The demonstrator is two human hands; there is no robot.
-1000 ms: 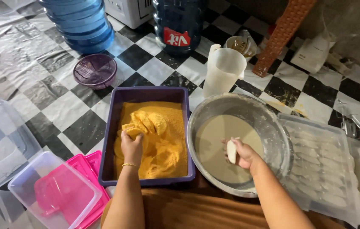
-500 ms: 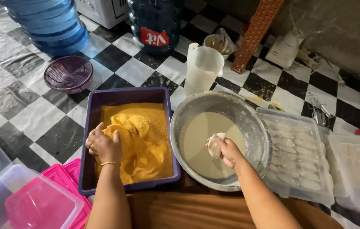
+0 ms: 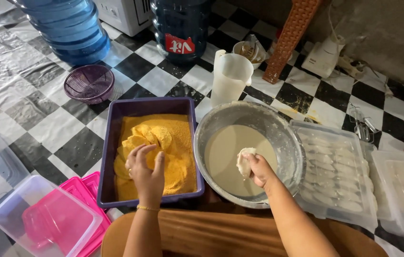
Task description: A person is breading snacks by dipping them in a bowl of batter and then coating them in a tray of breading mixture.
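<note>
I see right hand pinched on battered dumpling, over batter in metal bowl | left hand fingers curled, loosely cupping coated piece in purple breadcrumb tray

A round purple plastic basket is sitting at ten o'clock; a translucent white plastic jug is standing at twelve.

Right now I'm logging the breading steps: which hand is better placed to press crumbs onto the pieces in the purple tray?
Left. The left hand already rests on the crumbed pieces in the purple tray; the right hand holds a dumpling over the batter bowl.
</note>
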